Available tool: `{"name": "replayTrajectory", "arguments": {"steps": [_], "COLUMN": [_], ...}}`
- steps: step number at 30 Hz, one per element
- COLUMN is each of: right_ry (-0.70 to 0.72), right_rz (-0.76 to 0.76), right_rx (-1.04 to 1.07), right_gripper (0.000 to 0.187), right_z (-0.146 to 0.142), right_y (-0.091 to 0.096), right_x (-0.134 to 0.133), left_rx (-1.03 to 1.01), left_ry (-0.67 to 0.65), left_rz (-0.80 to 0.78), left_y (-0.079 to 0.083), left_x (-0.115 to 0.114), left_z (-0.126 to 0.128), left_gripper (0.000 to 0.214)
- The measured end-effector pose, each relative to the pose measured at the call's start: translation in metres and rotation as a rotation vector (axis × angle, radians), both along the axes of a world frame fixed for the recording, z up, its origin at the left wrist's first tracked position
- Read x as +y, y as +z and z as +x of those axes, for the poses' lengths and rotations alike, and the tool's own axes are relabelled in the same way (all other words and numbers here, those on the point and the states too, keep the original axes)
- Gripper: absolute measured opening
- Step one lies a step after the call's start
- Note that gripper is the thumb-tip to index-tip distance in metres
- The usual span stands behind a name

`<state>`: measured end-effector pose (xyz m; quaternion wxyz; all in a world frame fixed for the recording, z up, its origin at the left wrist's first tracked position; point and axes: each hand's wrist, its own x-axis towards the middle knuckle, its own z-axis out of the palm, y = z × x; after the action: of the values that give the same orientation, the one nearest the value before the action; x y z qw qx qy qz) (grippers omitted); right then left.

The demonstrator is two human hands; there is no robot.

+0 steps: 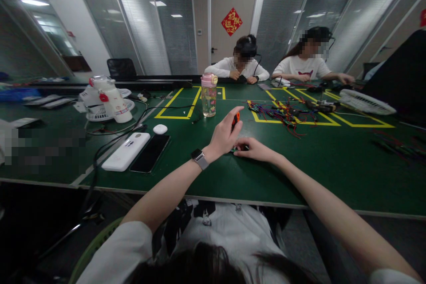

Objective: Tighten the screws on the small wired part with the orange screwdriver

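My left hand (224,135), with a watch on the wrist, is closed round a small tool with an orange and black handle (235,120), held upright over the green table (299,173). My right hand (254,148) lies on the table just right of it, its fingers pressed on a small dark part (240,147) that is mostly hidden under them. The tool's tip points down toward that part.
A pink-lidded water bottle (209,95) stands behind my hands. A white power bank (126,151), a black phone (150,153) and a white earbud case (160,129) lie to the left. A tangle of coloured wires (282,113) lies at the right. Two people sit across the table.
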<state>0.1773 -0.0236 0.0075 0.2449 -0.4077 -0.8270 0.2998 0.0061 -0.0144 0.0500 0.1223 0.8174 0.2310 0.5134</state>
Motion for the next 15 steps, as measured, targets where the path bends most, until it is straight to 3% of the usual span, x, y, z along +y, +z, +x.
{"name": "replayTrajectory", "arguments": {"steps": [15], "right_ry": [-0.006], "right_rz": [0.012], "right_rx": [-0.006], "right_gripper": [0.025], "right_z": [-0.0007], "right_y": [-0.0001], "right_x": [-0.0001], "left_rx": [0.023], "left_ry": [-0.003], "left_rz": [-0.043], "left_y": [0.0], "left_x": [-0.0012], "left_z": [-0.0005], "left_gripper": [0.041]}}
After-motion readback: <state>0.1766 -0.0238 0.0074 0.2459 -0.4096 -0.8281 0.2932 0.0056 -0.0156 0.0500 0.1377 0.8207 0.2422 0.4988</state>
